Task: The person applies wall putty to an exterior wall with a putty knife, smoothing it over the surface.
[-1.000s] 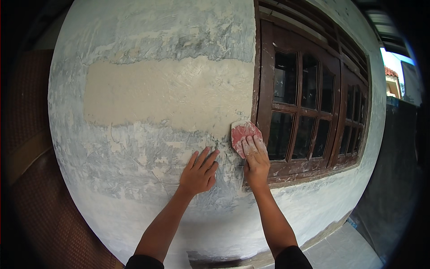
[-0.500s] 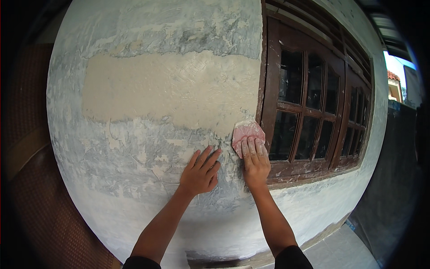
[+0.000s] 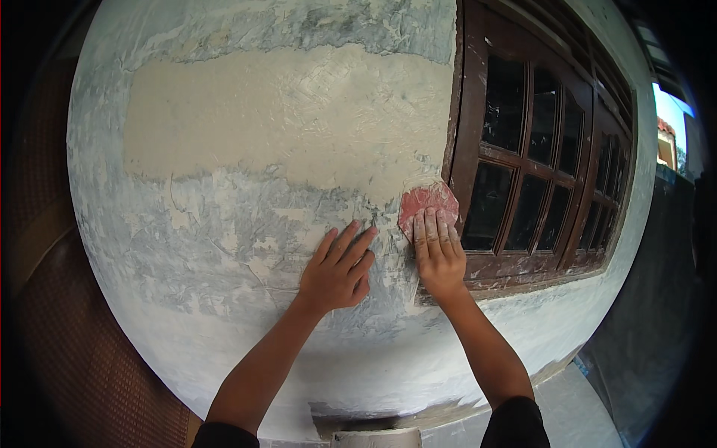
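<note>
My right hand (image 3: 439,250) holds a red putty spreader (image 3: 429,201), a flat plastic sheet with cut corners and pale smears. Its fingers lie together on the lower part of the spreader, which is against the wall beside the window frame. The spreader's upper edge meets the lower right corner of a cream putty patch (image 3: 224,112). To the left, my left hand (image 3: 336,270) rests with spread fingers on the grey-white wall (image 3: 216,246), just below the patch, with nothing in it. White residue marks the right fingers.
A brown wooden window (image 3: 469,142) with dark panes stands right of the patch, its frame close to my right hand. Woven brown panels (image 3: 97,358) hang at the left. Below, a pale rounded object (image 3: 377,439) shows at the bottom edge, near a floor ledge (image 3: 575,403).
The view has shifted, so the wall and window sit higher and farther right. The spreader stays near the window frame, with more of its red face showing. The left hand keeps its place below the patch.
</note>
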A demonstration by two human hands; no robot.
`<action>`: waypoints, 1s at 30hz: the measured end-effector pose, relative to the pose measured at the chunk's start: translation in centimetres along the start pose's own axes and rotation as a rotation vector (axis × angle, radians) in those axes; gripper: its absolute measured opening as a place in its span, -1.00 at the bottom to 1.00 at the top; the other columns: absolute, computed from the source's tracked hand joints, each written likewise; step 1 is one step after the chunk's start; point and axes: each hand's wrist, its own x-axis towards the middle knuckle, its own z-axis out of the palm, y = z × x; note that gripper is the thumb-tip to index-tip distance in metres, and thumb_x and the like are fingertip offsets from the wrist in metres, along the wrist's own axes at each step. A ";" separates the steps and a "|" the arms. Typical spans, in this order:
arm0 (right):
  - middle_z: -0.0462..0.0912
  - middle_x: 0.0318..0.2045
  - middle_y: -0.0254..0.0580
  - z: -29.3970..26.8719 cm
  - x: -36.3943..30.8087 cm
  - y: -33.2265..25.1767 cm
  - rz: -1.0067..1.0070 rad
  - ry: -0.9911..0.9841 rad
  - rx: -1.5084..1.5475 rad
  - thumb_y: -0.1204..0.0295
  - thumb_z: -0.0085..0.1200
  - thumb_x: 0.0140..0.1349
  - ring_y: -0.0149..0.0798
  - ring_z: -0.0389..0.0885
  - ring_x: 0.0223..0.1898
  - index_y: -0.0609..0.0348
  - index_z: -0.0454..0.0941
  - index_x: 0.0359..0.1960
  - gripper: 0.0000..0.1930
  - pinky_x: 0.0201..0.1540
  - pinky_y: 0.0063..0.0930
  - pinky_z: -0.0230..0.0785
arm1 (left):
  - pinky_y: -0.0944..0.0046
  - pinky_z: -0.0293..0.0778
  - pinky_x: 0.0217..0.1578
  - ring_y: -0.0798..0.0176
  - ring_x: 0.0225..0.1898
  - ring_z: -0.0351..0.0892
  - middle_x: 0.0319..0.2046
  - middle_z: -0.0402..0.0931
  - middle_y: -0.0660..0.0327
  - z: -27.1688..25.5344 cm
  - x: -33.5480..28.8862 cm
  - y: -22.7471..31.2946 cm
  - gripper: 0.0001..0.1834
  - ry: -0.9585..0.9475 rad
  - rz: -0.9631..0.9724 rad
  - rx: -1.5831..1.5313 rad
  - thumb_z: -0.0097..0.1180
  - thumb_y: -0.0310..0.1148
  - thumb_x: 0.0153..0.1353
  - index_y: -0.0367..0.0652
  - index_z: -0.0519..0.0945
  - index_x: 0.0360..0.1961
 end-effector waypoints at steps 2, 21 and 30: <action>0.57 0.12 0.13 0.0 0.0 -0.1 -0.016 -0.011 -0.010 0.53 0.03 0.18 0.05 0.61 0.09 0.35 0.52 0.13 -0.56 0.13 -0.17 0.44 | -0.09 0.10 0.35 0.04 0.36 0.25 0.30 0.35 0.21 0.0 0.0 0.0 -0.75 -0.002 0.002 0.015 0.08 -0.29 0.01 -0.05 0.54 -0.23; 0.55 -0.35 0.03 -8.6 7.8 5.8 0.454 -0.116 0.510 0.73 -0.01 -0.09 0.15 0.55 -0.25 0.25 0.44 -0.20 -0.66 -0.16 -0.11 0.32 | -0.08 0.12 0.34 0.03 0.36 0.25 0.32 0.33 0.18 -0.1 -0.2 -0.1 -0.74 -0.004 0.012 0.029 0.07 -0.27 0.03 -0.05 0.56 -0.22; 0.53 -0.28 0.28 -4.9 14.7 9.9 0.203 -0.259 0.757 0.76 -0.14 -0.07 0.32 0.50 -0.16 0.41 0.42 -0.14 -0.63 -0.11 -0.08 0.36 | -0.06 0.13 0.33 0.04 0.35 0.28 0.29 0.38 0.18 0.2 -0.1 -0.1 -0.75 0.041 0.014 -0.004 0.06 -0.29 0.00 -0.06 0.58 -0.26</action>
